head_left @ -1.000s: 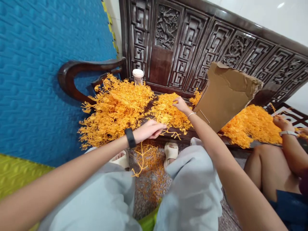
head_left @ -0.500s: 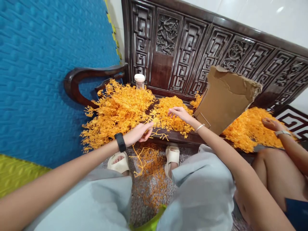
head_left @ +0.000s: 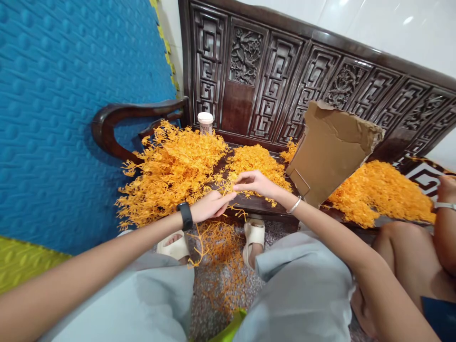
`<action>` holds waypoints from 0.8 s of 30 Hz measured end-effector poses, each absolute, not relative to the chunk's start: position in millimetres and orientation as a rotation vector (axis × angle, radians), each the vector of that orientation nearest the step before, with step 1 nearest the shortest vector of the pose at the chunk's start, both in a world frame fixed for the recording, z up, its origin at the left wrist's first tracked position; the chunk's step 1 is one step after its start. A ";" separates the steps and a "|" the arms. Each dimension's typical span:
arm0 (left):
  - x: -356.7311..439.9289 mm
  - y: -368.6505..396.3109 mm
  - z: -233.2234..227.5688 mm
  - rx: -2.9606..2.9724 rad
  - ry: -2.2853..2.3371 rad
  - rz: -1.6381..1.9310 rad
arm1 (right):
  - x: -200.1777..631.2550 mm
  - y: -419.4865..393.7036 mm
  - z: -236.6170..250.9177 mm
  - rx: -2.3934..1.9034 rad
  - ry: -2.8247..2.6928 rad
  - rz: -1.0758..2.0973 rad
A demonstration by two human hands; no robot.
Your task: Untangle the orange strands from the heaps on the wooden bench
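My left hand [head_left: 212, 205], with a black band on its wrist, is closed on an orange plastic branch [head_left: 202, 244]. Forked stems of the branch hang below the palm and more show past the fingers. My right hand [head_left: 256, 184], wearing a silver bangle, meets the left fingertips. Its thumb and fingers pinch at the branch there, though the exact bit between them is too small to make out. Behind the left hand spreads a large heap of orange branches [head_left: 171, 175]. Just beyond the right hand lies a smaller pile of orange pieces [head_left: 254, 159].
A dark carved wooden bench [head_left: 238, 107] carries the piles, a white-lidded cup [head_left: 205, 122] and an upright cardboard box [head_left: 329, 147]. Another orange pile [head_left: 384, 194] lies by a co-worker's hand [head_left: 447, 189] at right. Orange scraps [head_left: 223, 247] litter the floor between my sandals.
My right hand has come from over the small pile towards me and left, up to my left fingertips. The co-worker's hand has moved right, off the right pile.
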State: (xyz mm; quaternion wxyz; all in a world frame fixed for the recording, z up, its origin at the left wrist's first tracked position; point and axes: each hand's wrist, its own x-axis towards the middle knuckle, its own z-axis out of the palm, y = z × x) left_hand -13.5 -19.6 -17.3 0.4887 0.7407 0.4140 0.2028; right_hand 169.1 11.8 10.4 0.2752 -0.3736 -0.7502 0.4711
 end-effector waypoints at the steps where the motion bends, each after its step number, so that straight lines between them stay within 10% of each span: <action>1: -12.8 -19.8 -18.5 1.809 0.998 0.489 | 169.4 13.2 9.0 -1.001 -2.017 1.288; 24: 30.4 -0.8 -15.7 0.987 1.040 0.583 | 195.9 76.8 -9.5 -1.321 -2.358 0.172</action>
